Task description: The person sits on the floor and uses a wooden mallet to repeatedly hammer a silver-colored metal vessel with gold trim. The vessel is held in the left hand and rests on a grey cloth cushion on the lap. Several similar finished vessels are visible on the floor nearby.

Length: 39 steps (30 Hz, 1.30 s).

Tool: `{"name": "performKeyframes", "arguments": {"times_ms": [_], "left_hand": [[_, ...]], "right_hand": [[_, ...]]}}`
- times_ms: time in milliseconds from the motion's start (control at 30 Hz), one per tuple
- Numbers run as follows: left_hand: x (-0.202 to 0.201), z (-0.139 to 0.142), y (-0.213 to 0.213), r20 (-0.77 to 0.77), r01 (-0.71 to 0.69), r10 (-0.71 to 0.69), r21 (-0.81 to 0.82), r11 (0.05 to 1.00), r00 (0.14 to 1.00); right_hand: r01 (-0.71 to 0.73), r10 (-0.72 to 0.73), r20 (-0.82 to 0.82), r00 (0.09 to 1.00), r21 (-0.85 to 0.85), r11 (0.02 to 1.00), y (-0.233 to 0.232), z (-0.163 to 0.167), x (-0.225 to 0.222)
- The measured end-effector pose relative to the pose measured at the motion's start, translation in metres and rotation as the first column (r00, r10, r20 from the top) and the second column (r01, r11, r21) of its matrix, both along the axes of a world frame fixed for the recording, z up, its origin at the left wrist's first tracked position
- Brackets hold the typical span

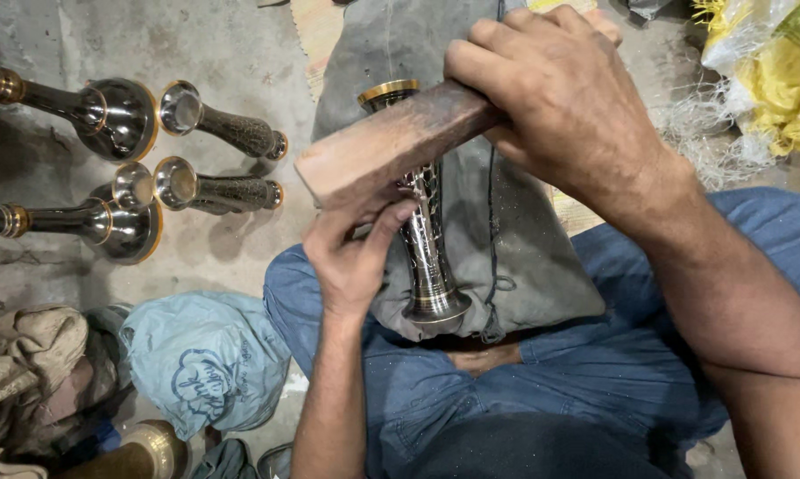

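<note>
Wood meets metal at the centre of the work: the right hand (559,98) is clamped around one end of a worn wooden block (391,142), whose other end bears across an engraved brass stem (425,226). The stem lies lengthwise on a grey cloth pad (524,239) over the person's lap, flared foot toward the body, gold-rimmed mouth toward the pad's far edge. The left hand (351,257) is closed on the stem just below the block, fingertips touching the block's underside.

On the concrete floor (231,44), toward its left edge, lie four similar flared pieces (125,115); a blue bag (200,355) sits near the left knee.

Risk, as a judgement: the round stem could roll on the soft pad, letting the block slip onto the left fingers or scuff the engraving.
</note>
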<state>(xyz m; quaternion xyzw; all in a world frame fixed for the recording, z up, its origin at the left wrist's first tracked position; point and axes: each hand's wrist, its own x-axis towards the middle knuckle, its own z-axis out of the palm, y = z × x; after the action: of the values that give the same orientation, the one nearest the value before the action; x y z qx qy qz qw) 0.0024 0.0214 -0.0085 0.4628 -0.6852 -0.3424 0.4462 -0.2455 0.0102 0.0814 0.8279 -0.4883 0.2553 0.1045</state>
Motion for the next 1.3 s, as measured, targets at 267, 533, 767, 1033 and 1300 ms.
{"name": "performKeyframes", "arguments": {"times_ms": [267, 533, 767, 1033, 1300], "left_hand": [[0.001, -0.014, 0.000, -0.149, 0.119, -0.132, -0.090, 0.989, 0.980], [-0.001, -0.005, 0.001, -0.159, 0.131, -0.138, -0.053, 0.990, 0.978], [0.000, -0.005, -0.002, -0.117, 0.089, -0.093, -0.040, 0.995, 0.989], [0.004, -0.010, -0.003, -0.146, 0.148, -0.150, -0.026, 0.989, 0.978], [0.007, -0.012, -0.005, -0.153, 0.169, -0.172, -0.033, 0.985, 0.973]], "right_hand": [[0.019, -0.011, 0.161, 0.987, -0.044, 0.999, 0.004, -0.002, -0.004], [-0.008, -0.026, 0.193, 0.981, 0.172, 0.985, 0.003, -0.002, -0.009], [0.029, -0.034, 0.055, 0.998, 0.087, 0.996, 0.005, 0.007, -0.003], [0.022, -0.119, 0.217, 0.969, 0.405, 0.914, 0.000, 0.002, 0.003], [-0.140, 0.101, 0.239, 0.966, 0.154, 0.978, -0.001, -0.019, 0.002]]}}
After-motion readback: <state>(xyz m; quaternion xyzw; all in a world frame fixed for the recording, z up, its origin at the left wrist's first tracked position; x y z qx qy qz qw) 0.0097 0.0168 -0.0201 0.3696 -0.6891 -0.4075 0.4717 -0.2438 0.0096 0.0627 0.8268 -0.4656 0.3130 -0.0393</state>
